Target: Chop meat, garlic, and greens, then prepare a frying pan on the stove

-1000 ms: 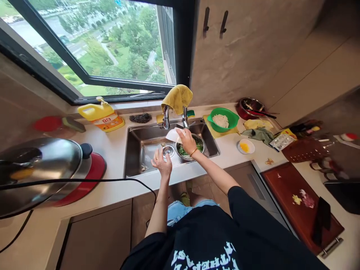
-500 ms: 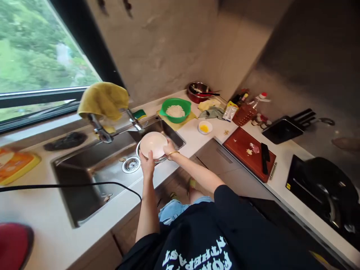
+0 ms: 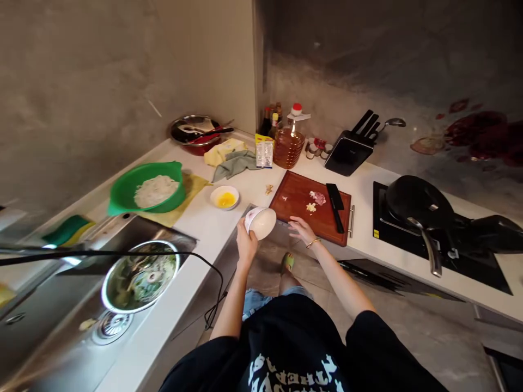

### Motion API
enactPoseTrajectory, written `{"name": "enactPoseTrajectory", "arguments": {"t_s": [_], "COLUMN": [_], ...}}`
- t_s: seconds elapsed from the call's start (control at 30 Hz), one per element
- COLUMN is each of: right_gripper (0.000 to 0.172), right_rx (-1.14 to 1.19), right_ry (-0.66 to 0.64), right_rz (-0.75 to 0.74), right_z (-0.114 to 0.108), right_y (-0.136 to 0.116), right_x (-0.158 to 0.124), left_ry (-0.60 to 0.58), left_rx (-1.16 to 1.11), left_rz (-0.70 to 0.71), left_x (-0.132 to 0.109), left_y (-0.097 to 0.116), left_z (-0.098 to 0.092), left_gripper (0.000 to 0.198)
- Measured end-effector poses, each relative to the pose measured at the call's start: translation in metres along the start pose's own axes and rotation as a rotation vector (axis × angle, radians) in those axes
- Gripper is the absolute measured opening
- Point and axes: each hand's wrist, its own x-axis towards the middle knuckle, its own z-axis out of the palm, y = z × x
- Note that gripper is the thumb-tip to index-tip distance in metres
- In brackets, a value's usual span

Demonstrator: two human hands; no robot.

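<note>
My left hand (image 3: 247, 245) grips a small white bowl (image 3: 262, 223) by its side, tilted so that its bare inside faces me, over the gap in front of the counter corner. My right hand (image 3: 302, 230) is off the bowl, fingers apart, holding nothing, close to the near edge of the brown cutting board (image 3: 294, 190). On that board lie chopped pink meat (image 3: 318, 198), pale chopped bits (image 3: 311, 207) and a black cleaver (image 3: 335, 204). A small dish of beaten egg (image 3: 225, 198) stands on the counter beyond my left hand.
A metal basin (image 3: 141, 275) with scraps sits in the sink at left, a black cable (image 3: 122, 252) crossing before it. A green colander (image 3: 122, 190) of white noodles stands behind. An oil jug (image 3: 289, 144), knife block (image 3: 349, 152) and wok (image 3: 419, 204) line the right counter.
The view has swung right, from the sink toward the cutting board. Both hands held the bowl over the sink before; now it is away from there and my right hand has let go.
</note>
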Motion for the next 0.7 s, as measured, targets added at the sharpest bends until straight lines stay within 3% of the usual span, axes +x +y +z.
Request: {"name": "enactPoseTrajectory", "arguments": {"t_s": [0.13,0.23,0.33,0.47,0.7], "right_gripper": [0.039,0.052,0.062,0.058,0.040], "right_rx": [-0.539,-0.913,-1.062,-1.183,-1.279], "right_ry": [0.365,0.410,0.354,0.319,0.275], "right_rz": [-0.195,-0.175,-0.020,0.050,0.026], "right_z": [-0.121,-0.169,-0.177,-0.161,-0.159], "right_y": [-0.010,-0.028,-0.043,-0.047,-0.044], "right_x": [0.050,0.089,0.126,0.159,0.178], "left_ry": [0.093,0.223,0.395,0.510,0.337], "left_rx": [0.179,0.302,0.416,0.400,0.142], "left_rz": [0.173,0.188,0.250,0.215,-0.030], "left_x": [0.031,0.046,0.050,0.056,0.087], "left_y": [0.000,-0.008,-0.008,0.008,0.045], "left_z": [0.044,0.051,0.049,0.058,0.118], "left_gripper": [0.059,0.055,0.060,0.066,0.057]}}
